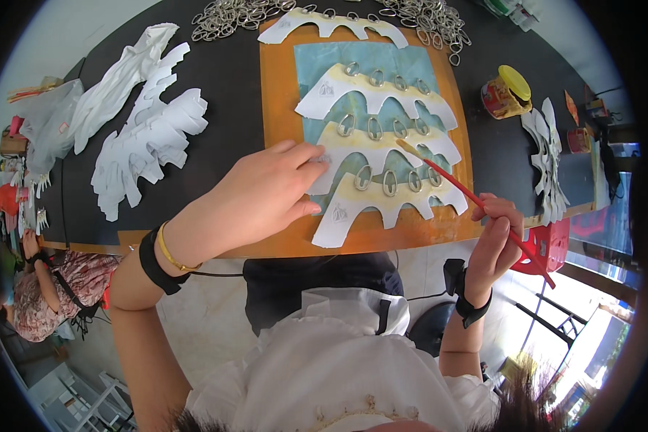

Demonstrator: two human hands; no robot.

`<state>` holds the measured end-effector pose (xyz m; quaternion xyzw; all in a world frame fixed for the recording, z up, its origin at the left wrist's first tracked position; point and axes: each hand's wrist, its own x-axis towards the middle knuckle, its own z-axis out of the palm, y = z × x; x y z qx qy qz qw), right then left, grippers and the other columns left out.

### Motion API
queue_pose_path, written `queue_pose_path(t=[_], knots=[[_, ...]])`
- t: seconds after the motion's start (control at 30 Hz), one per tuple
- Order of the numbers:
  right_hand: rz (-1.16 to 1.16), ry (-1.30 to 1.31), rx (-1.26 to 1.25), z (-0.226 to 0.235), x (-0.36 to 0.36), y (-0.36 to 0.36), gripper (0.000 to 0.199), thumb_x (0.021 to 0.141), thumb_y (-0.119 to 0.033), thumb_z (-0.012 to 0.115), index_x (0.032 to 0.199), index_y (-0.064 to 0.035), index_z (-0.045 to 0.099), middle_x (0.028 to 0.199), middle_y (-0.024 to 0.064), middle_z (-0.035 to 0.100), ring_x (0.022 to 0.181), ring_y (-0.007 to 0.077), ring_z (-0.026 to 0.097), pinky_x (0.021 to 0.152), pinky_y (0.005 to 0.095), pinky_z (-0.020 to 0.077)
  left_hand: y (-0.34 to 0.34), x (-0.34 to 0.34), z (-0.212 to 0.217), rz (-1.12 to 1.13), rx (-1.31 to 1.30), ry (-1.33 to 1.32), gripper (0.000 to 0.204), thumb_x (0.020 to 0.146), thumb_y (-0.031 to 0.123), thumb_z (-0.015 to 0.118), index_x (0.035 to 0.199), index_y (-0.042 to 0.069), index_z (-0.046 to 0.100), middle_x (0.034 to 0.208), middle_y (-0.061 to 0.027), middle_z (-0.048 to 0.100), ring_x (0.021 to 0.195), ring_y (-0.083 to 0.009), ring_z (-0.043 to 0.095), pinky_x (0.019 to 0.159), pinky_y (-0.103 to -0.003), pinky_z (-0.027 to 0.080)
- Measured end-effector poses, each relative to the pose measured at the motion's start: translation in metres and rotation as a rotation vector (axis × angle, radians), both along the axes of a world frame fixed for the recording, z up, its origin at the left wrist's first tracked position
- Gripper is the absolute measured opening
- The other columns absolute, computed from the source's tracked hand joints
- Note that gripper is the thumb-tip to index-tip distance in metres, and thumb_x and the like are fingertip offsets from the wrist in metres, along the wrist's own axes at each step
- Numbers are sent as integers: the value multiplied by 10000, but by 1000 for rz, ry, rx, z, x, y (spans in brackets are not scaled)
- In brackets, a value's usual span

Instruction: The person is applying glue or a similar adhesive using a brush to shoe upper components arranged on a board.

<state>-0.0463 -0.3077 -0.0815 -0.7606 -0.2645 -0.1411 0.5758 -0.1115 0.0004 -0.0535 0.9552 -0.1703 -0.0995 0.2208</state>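
My right hand (498,234) is closed around a slim red-handled brush (457,186). Its tan tip meets the middle of a white scalloped strip (367,148), among oval metal rings (375,129) set along the strip's yellowish upper part. At that strip's left end, my left hand (266,187) rests with fingers outstretched and thumb apart, fingertips on the white material. Similar strips with rings lie just above (381,95) and just below (389,200). All three are on a blue-green sheet (317,61) over an orange-brown board (277,86).
Another ringed strip (324,21) lies at the board's far edge, with heaps of metal rings (230,18) behind. White cut pieces (147,144) are piled left, more (549,155) right. A tub with a yellow lid (507,92) stands right. Another person (54,288) sits at far left.
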Motion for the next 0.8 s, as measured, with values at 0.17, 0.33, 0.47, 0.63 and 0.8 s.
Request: queue_pose_path(t=[0.17,0.33,0.47,0.63,0.8], knots=[[-39,153,279,-4,1,-1,233,987,-153,367,944,8,529,823,124,588,743,182,555,859,377,460,-2,0,0,4,7,2,430,775,180,695,1142,5,559,1237,-114,518,1086,-294,524,886,-376,465],[-84,356,806,7,10,-22,226,982,-158,379,956,13,525,895,150,578,743,190,549,805,336,462,-2,-1,1,2,0,5,424,772,178,698,1134,3,563,1233,-115,520,1083,-296,525,886,-379,465],[-146,180,368,-1,5,-18,210,973,-125,375,956,20,525,896,143,582,760,183,556,804,326,453,-2,1,2,1,-8,7,420,778,184,695,1132,-1,564,1232,-122,522,1082,-301,525,890,-382,461],[-66,28,-57,-5,1,-4,193,948,-55,369,947,36,540,876,137,588,762,176,560,771,301,450,-2,2,0,-8,-13,0,422,785,187,689,1138,-6,561,1233,-131,520,1080,-310,525,890,-382,458],[-36,46,-55,-7,5,-11,184,941,-38,374,950,35,542,864,133,591,747,168,557,760,296,453,-2,2,3,-12,-12,6,424,790,188,686,1142,-12,557,1233,-136,519,1070,-316,526,887,-387,457]])
